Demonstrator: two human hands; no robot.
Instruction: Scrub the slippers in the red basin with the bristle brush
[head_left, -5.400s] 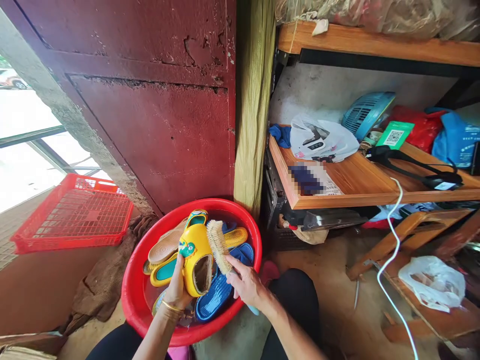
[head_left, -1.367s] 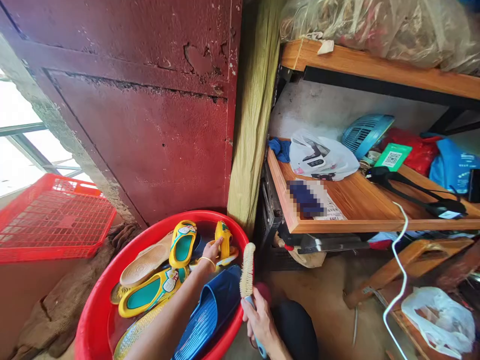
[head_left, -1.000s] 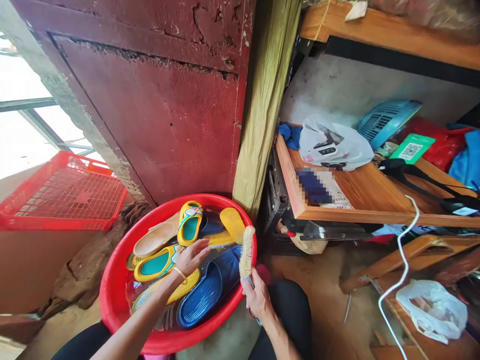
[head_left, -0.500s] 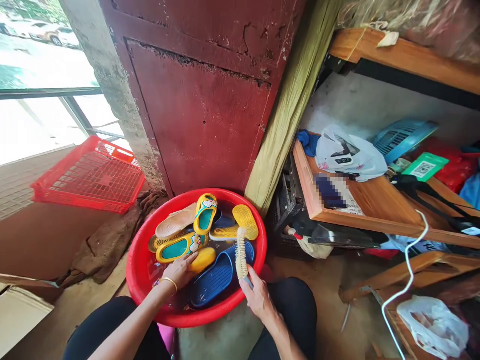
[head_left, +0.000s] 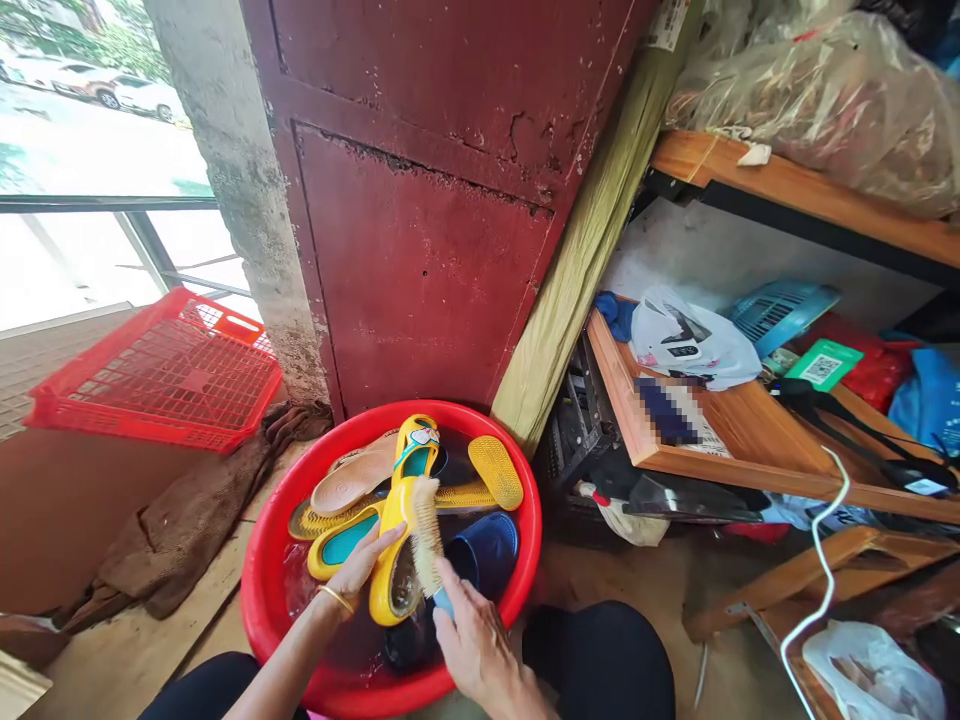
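Observation:
A yellow shoe is gripped at its side by my left hand, raised above the water of a red basin. My right hand is closed round the blue handle of a scrubbing brush, whose pale bristles are at the shoe's right edge. Behind the held shoe are a yellow clog with a teal inside and another yellow clog. A tan sole lies at the basin's left. A blue slipper sits at the right, partly hidden by the brush and my right hand.
A red plastic crate rests on cardboard at the left. Beyond the basin stands a dark red door. Wooden shelving on the right holds bags and a blue fan. A white cable hangs down there.
My left hand has lifted the yellow shoe out of the basin water. My right hand has brought the brush leftward to it. The view has shifted slightly.

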